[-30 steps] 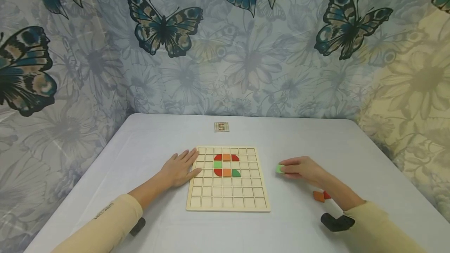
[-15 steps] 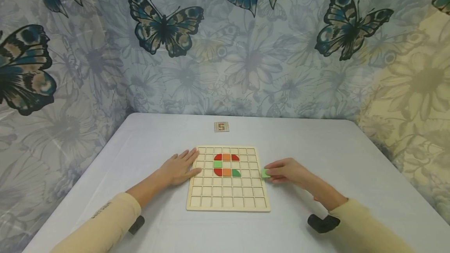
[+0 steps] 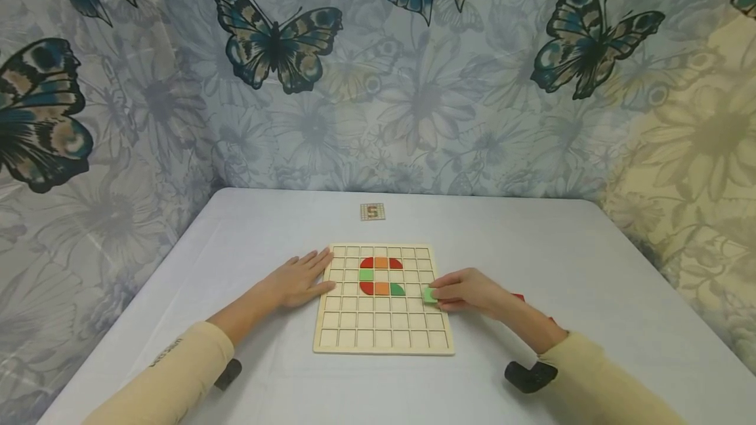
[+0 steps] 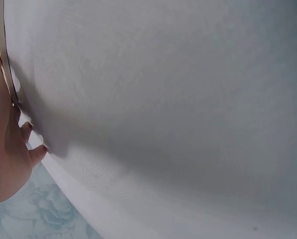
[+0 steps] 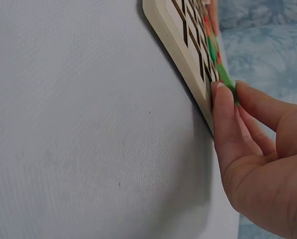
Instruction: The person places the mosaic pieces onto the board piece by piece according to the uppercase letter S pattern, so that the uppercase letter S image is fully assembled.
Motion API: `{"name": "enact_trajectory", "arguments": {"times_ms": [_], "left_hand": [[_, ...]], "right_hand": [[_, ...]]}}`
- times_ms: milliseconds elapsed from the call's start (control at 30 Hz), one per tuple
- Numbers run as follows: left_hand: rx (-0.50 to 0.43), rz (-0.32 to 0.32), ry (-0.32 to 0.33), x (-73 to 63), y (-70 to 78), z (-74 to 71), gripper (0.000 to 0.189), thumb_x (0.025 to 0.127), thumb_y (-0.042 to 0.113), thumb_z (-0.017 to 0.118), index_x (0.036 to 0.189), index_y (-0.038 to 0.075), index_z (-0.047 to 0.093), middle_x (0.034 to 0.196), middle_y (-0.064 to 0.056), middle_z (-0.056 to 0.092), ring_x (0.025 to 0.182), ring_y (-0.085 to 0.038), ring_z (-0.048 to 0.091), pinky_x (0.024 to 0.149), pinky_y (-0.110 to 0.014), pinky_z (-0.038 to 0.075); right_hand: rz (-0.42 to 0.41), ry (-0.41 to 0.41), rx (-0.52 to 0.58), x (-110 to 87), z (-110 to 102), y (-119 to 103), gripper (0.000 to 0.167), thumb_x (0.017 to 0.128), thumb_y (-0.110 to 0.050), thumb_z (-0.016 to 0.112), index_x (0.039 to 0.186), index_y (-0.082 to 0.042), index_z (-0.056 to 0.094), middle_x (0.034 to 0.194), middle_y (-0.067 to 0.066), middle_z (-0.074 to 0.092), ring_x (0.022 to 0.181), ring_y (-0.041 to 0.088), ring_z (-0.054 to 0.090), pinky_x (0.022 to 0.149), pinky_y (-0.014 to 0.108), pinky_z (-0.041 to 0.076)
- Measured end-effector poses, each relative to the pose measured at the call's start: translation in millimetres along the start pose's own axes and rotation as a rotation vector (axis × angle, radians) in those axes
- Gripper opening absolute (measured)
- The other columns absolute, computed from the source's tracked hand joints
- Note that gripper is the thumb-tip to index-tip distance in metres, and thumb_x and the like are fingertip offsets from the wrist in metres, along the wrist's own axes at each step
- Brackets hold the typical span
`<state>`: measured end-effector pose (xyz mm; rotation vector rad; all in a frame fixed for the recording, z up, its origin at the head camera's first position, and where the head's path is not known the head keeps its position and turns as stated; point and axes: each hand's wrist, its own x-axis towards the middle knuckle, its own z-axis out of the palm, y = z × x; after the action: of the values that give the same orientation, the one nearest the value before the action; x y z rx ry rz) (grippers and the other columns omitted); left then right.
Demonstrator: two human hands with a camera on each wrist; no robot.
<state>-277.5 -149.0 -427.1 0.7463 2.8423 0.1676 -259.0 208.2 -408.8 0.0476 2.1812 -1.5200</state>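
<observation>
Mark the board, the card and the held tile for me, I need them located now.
Board (image 3: 383, 321): head view, a bare square near its front.
Card (image 3: 372, 212): head view, middle of its printed face.
Held tile (image 3: 429, 296): head view, its uncovered green part.

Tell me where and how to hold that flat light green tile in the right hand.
Probably best: pinch the flat light green tile by its right end, coming from the right, as the right hand does. It looks thin, and its left part sticks out bare over the pale wooden grid board.
</observation>
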Motion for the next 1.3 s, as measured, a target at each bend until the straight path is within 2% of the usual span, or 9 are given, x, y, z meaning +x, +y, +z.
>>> {"name": "enact_trajectory", "arguments": {"times_ms": [700, 1033, 1300], "left_hand": [[0.019, 0.0, 0.013, -2.7, 2.7, 1.1, 0.072, 0.101, 0.053, 0.031, 0.153, 0.005, 0.016, 0.158, -0.009, 0.013, 0.142, -0.033, 0.016, 0.11, -0.054, 0.018], [0.029, -0.003, 0.013, -3.8, 4.9, -0.7, 0.071, 0.102, 0.051, 0.032, 0.153, 0.004, 0.016, 0.158, -0.011, 0.013, 0.141, -0.034, 0.017, 0.11, -0.055, 0.018], [0.035, -0.004, 0.023, -2.6, 3.2, 2.7, 0.07, 0.102, 0.05, 0.031, 0.153, 0.004, 0.016, 0.158, -0.011, 0.012, 0.142, -0.034, 0.016, 0.11, -0.054, 0.017]], "right_hand": [[0.031, 0.021, -0.012, 6.0, 32, -7, 0.018, 0.084, -0.005, 0.072, 0.101, 0.002, 0.071, 0.09, 0.011, 0.068, 0.069, 0.015, 0.066, 0.069, 0.027, 0.055], [-0.029, -0.021, -0.029, 5.0, 41, -14, 0.024, 0.084, -0.007, 0.073, 0.104, 0.005, 0.069, 0.09, 0.01, 0.068, 0.068, 0.013, 0.066, 0.068, 0.027, 0.055], [-0.035, 0.021, -0.07, 7.5, 50, -16, 0.018, 0.083, -0.007, 0.074, 0.098, 0.003, 0.071, 0.083, 0.009, 0.068, 0.063, 0.012, 0.065, 0.064, 0.025, 0.055]]}}
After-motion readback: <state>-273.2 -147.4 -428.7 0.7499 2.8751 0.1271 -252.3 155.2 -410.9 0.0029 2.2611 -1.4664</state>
